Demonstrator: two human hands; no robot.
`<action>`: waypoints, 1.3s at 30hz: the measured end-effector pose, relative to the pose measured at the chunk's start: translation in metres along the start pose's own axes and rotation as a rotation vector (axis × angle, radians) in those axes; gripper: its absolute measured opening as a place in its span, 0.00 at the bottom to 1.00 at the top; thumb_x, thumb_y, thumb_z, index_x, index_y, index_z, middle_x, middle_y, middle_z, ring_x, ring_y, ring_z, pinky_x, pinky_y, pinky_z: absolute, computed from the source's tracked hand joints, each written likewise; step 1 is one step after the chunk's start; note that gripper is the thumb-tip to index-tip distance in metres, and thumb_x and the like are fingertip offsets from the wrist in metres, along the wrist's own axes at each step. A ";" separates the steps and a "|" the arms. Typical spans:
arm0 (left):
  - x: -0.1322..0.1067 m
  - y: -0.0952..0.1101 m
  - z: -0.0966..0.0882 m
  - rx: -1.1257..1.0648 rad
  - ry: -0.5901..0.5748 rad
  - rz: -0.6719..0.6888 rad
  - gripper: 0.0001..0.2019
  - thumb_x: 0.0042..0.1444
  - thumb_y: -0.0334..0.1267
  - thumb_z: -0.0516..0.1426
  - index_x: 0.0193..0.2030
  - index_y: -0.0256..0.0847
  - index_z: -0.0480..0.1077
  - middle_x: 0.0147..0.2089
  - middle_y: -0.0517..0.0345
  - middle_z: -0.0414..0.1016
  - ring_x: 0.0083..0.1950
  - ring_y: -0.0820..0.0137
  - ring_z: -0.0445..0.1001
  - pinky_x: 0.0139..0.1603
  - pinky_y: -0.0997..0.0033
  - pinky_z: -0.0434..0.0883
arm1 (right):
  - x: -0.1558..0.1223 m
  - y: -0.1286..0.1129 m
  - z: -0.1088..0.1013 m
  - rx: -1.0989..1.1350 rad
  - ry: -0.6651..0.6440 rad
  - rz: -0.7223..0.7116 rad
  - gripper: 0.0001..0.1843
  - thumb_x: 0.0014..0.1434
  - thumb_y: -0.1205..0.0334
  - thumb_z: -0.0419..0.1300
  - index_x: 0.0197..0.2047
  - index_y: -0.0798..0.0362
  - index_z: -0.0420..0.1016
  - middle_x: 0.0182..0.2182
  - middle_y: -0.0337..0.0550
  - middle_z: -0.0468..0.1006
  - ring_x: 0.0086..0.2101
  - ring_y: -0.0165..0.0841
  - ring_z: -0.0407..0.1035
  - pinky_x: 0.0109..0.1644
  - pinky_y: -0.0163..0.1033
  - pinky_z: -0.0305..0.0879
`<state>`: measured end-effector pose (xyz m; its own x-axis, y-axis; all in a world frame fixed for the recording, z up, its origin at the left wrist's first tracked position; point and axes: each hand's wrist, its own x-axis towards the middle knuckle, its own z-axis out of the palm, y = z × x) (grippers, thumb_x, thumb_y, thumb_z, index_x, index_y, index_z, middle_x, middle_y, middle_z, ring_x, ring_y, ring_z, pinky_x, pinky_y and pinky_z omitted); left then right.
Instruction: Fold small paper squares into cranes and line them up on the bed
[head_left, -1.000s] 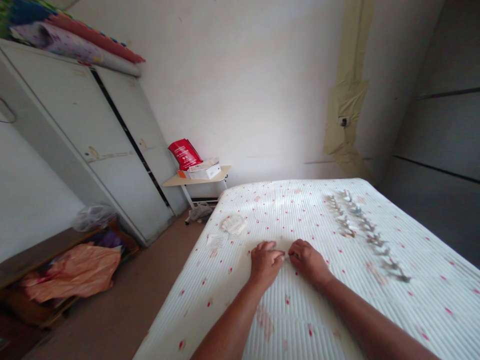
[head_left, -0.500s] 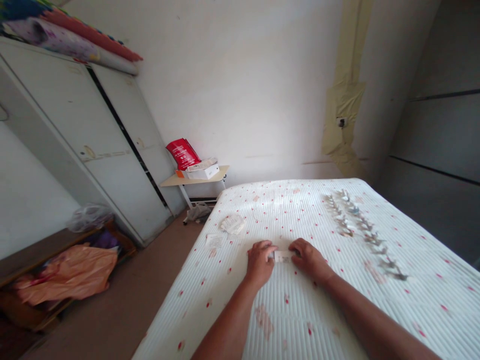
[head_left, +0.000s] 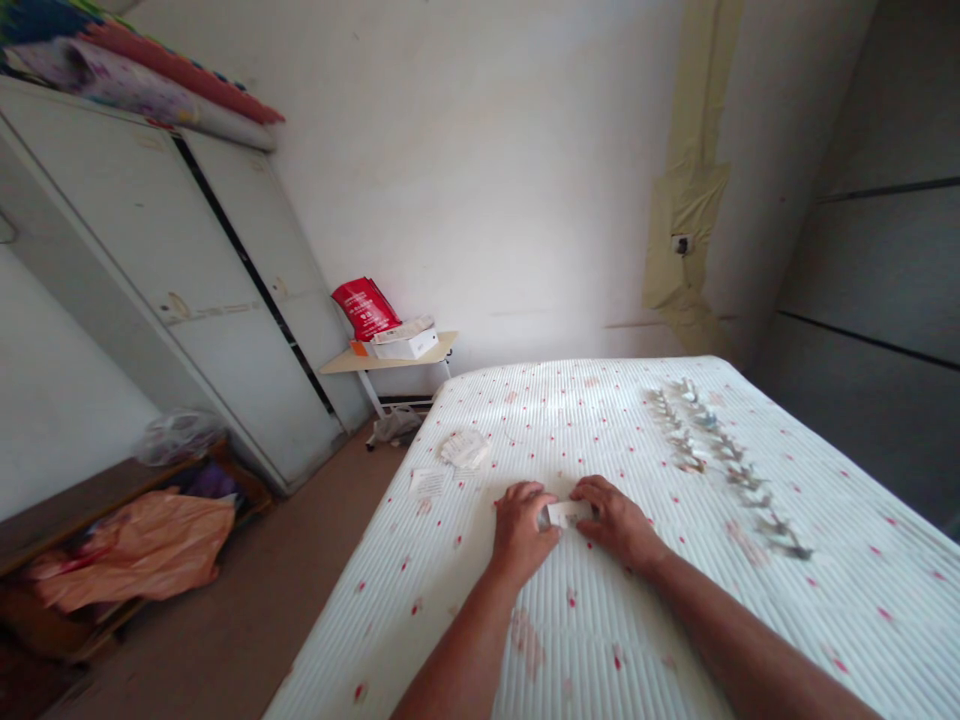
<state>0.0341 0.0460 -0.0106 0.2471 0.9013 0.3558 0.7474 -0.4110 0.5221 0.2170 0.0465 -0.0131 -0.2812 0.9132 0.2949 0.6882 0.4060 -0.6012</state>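
Note:
A small whitish piece of paper (head_left: 570,514) with faint print lies low over the bed, between my two hands. My left hand (head_left: 523,522) has its curled fingers and thumb at the paper's left end. At the right end, the bent fingers of my right hand (head_left: 611,517) grip it. Fingertips partly hide both ends. To the left are a pile of printed paper pieces (head_left: 465,448) and a flat printed sheet (head_left: 428,482). On the right, several small folded paper figures (head_left: 739,473), shaped like birds, stand in two rows.
The bed (head_left: 570,640) has a white ribbed cover with red spots. Behind it on the left, a small table (head_left: 337,363) bears a white box (head_left: 409,346) and a red bag (head_left: 365,308). A grey cabinet (head_left: 217,260) and a bench (head_left: 67,505) stand further left.
My hands have come slightly closer together. The right fingers have shifted a little left over the paper, which now looks slightly tilted or bent.

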 end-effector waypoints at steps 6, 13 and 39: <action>-0.001 -0.001 0.001 -0.091 0.052 0.100 0.14 0.38 0.25 0.59 0.34 0.43 0.71 0.46 0.57 0.69 0.52 0.65 0.63 0.53 0.62 0.61 | -0.003 -0.011 -0.003 -0.057 0.028 -0.041 0.17 0.44 0.74 0.52 0.38 0.51 0.68 0.43 0.42 0.68 0.39 0.31 0.67 0.41 0.34 0.62; -0.002 0.003 0.000 -0.107 0.030 0.115 0.12 0.40 0.23 0.56 0.31 0.42 0.69 0.44 0.57 0.70 0.50 0.65 0.64 0.51 0.62 0.63 | -0.005 -0.014 -0.005 -0.192 0.014 -0.120 0.18 0.47 0.74 0.52 0.41 0.51 0.70 0.46 0.44 0.70 0.41 0.32 0.69 0.44 0.35 0.64; 0.000 0.002 -0.002 -0.053 -0.052 0.075 0.16 0.45 0.29 0.58 0.42 0.44 0.72 0.44 0.57 0.73 0.47 0.65 0.66 0.52 0.62 0.62 | -0.007 -0.026 -0.018 -0.385 0.041 -0.314 0.08 0.55 0.69 0.55 0.34 0.52 0.75 0.43 0.48 0.74 0.43 0.39 0.64 0.45 0.43 0.58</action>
<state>0.0341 0.0449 -0.0083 0.3335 0.8733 0.3552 0.6927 -0.4825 0.5361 0.2134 0.0295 0.0139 -0.4933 0.7434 0.4516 0.7738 0.6122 -0.1626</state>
